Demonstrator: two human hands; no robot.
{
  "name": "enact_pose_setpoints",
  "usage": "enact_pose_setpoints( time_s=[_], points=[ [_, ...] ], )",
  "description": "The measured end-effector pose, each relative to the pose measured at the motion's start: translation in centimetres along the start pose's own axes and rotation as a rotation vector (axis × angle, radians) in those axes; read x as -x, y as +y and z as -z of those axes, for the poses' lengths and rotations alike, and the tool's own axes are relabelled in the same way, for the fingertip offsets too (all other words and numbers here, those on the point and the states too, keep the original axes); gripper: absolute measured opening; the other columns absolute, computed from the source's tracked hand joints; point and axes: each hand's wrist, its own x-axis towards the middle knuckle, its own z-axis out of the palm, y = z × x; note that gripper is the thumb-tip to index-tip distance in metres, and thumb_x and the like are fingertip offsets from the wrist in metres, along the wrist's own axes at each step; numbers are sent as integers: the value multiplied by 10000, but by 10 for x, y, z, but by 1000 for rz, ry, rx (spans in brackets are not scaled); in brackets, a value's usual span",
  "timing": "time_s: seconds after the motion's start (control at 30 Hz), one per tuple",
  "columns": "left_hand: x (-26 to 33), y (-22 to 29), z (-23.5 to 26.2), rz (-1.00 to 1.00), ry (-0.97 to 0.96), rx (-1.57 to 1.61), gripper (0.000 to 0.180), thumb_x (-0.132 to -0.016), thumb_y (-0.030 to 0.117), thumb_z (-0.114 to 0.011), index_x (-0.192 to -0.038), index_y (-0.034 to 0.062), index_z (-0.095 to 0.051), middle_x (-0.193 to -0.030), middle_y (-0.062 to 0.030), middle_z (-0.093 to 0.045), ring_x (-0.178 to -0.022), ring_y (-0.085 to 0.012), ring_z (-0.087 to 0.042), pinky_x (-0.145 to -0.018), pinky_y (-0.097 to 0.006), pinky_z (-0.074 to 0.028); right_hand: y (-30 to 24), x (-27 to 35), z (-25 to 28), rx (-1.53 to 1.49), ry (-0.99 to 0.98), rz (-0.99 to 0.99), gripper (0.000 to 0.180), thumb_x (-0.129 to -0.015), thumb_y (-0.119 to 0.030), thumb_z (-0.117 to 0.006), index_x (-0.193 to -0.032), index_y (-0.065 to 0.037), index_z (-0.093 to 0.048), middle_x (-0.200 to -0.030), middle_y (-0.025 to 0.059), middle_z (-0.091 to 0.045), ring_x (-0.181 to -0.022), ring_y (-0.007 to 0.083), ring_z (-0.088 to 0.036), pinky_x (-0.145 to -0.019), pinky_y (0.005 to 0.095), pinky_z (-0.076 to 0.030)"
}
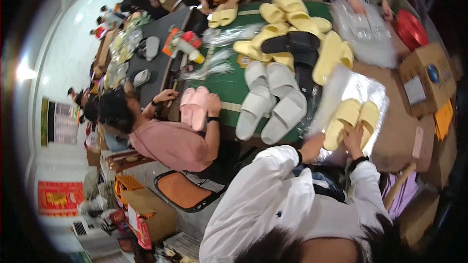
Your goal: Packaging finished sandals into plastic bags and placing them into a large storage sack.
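Observation:
A pair of pale yellow slippers point(346, 113) lies side by side over clear plastic bags point(374, 89) on the right part of the table. My left hand point(313, 148) is at the heel of the left slipper, its fingers mostly hidden behind the sole. My right hand point(353, 140) is at the heels, fingers closed between the two slippers and against the right one. White sleeves and dark wristbands show on both my arms. Left of the bags, large light grey slippers point(285, 114) lie in front of black slippers point(304, 51) and more yellow slippers point(327, 61).
A person in pink point(170, 139) sits at the left, holding pink slippers point(194, 108). Across the table, another person handles yellow slippers point(223, 16), and a third touches a stack of plastic bags point(363, 34). A cardboard box point(426, 79) and red roll point(411, 29) stand at the right.

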Motion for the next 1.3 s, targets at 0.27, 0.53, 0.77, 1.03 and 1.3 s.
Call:
enact_pose_setpoints(
  time_s=[0.27,0.53,0.77,1.03,1.3],
  points=[
    [2,11,9,-118,-102,-202,446,-751,49,-478,-1197,77,-475,-1253,-251,-380,-1125,-379,-425,-932,-419,-375,-13,-23,8,174,143,-323,341,-816,-338,-518,-988,-61,-615,-1199,198,-418,-1112,367,-398,-875,479,-365],
    [-10,18,-2,-259,-209,-553,517,-740,157,-540,-1237,263,-446,-1281,-235,-368,-1080,-395,-425,-907,-441,-360,51,-43,-26,-52,130,-317,319,-806,-240,-519,-1006,2,-578,-1095,232,-496,-998,389,-476,-861,428,-375],
    [-18,13,-42,-201,-70,-755,354,-821,332,-439,-1134,225,-564,-1293,-235,-378,-1194,-452,-302,-998,-554,-133,38,-16,1,-688,299,-231,174,-852,-74,-477,-959,55,-524,-879,119,-545,-803,209,-501,-732,298,-397],
    [-37,-6,-57,-357,100,-994,411,-838,326,-378,-1105,73,-562,-1299,-144,-411,-1222,-271,-326,-976,-484,-176,30,10,-24,-881,290,-221,228,-879,-84,-475,-1076,29,-470,-991,95,-517,-881,175,-483,-768,287,-391],
    [-53,-48,-93,-138,-253,-1589,411,-828,285,-380,-1148,65,-517,-1313,-116,-400,-1200,-247,-345,-979,-480,-164,-4,21,3,-871,373,-63,179,-877,-60,-458,-1032,24,-490,-912,74,-539,-807,143,-491,-714,267,-404]
  ],
)
